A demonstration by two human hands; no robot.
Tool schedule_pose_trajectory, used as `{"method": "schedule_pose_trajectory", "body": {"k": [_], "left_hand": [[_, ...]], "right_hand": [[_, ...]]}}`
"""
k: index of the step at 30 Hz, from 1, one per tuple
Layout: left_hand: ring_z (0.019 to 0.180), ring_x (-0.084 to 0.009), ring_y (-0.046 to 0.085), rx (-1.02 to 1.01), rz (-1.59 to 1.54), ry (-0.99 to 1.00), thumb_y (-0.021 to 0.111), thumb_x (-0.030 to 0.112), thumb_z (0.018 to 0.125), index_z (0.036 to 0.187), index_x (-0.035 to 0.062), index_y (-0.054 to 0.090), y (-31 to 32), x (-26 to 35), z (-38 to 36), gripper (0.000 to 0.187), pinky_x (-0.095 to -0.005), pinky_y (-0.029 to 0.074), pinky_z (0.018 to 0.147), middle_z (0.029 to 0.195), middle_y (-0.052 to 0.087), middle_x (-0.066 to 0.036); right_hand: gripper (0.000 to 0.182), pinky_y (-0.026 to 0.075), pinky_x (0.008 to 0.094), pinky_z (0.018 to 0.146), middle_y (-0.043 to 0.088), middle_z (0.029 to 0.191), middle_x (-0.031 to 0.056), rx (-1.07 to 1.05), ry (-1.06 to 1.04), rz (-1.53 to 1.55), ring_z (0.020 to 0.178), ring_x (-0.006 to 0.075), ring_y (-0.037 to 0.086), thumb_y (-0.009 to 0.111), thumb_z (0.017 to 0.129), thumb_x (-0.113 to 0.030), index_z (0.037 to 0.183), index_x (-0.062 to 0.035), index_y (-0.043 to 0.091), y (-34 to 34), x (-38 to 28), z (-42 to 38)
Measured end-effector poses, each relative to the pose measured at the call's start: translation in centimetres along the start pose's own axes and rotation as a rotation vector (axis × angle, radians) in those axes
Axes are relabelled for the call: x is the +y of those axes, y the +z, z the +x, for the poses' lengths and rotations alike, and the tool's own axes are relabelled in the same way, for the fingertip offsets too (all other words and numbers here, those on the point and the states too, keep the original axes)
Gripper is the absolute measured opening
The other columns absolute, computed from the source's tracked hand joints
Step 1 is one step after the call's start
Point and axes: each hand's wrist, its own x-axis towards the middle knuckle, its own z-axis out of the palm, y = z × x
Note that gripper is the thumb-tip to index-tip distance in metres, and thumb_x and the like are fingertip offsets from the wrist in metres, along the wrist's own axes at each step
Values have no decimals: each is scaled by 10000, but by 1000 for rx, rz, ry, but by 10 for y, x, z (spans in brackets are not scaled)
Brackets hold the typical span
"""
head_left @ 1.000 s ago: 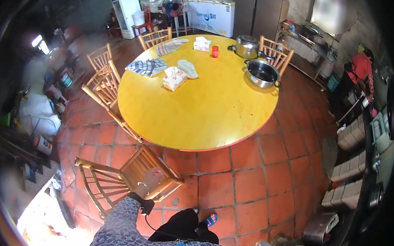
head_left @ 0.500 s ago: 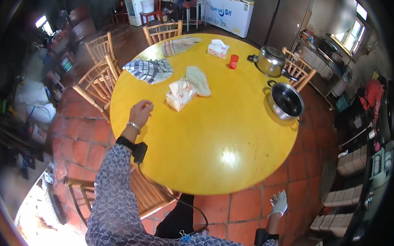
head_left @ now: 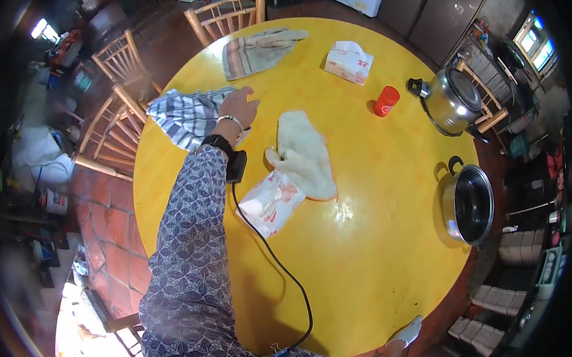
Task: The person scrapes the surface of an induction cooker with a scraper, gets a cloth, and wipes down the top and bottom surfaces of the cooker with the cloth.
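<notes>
My left hand (head_left: 239, 108) reaches out over the yellow round table (head_left: 366, 264), its fingers apart and slightly bent. It is at the right end of a blue-and-white checked cloth (head_left: 186, 114) and overlaps it in this view. Below and right of this hand lies a cream mitt-shaped cloth (head_left: 304, 155), its lower end beside a tissue pack (head_left: 271, 203). My right hand (head_left: 407, 333), in a white glove, is low at the table's near right edge with fingers stretched out and nothing seen in them.
A striped cloth (head_left: 255, 52), a tissue box (head_left: 349, 63) and a red canister (head_left: 386, 101) are farther back. On the right sit a metal kettle (head_left: 452, 101) and a steel pot (head_left: 471, 205). Bamboo chairs (head_left: 115, 135) surround the table; a black cable (head_left: 290, 274) hangs from my left wrist.
My left hand has moved forward to the checked cloth. My right hand has come to the table's near edge. The view has moved closer over the table.
</notes>
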Motion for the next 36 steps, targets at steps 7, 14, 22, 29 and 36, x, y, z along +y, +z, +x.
{"method": "schedule_pose_trajectory", "body": {"k": [7, 14, 22, 29, 36], "left_hand": [[1304, -313, 382, -91, 87, -26, 565, 323, 864, 1341, 90, 426, 52, -3, 83, 548, -396, 333, 1064, 1398, 422, -149], [1188, -348, 490, -195, 287, -126, 540, 330, 863, 1251, 73, 508, 62, 19, 109, 467, -424, 397, 978, 1254, 541, -164], [924, -287, 613, -216, -1089, -132, 489, 218, 874, 1094, 33, 579, 26, 39, 95, 301, -390, 481, 860, 972, 624, -120], [1119, -316, 565, -939, -1904, -24, 420, 276, 958, 1241, -22, 492, -119, 170, -23, 417, -436, 429, 999, 1245, 562, -183], [1196, -347, 506, -1244, -1881, -262, 399, 317, 969, 1314, -1, 438, -128, 299, -239, 471, -466, 370, 1050, 1313, 506, -188]], "right_hand": [[359, 498, 329, 814, 604, 1092, 87, 158, -129, 7, 946, 217, 581, 366, 1000, -284, 1144, -6, 543, -27, 46, 27], [377, 495, 322, 839, 587, 1157, 78, 131, -7, 296, 992, 218, 579, 353, 1001, -286, 1199, -15, 525, -26, 43, 18], [388, 456, 328, 879, 567, 1194, 87, 159, 19, 267, 1011, 240, 558, 354, 1006, -306, 1201, -16, 522, -4, 19, -5], [318, 467, 335, 818, 610, 1036, 108, 229, 23, 255, 933, 196, 567, 428, 978, -241, 1152, 5, 531, 26, -20, -18], [557, 410, 339, 982, 567, 1221, 223, -62, -230, -68, 1159, 338, 534, 589, 849, -134, 1344, 32, 396, -18, -119, -92]]}}
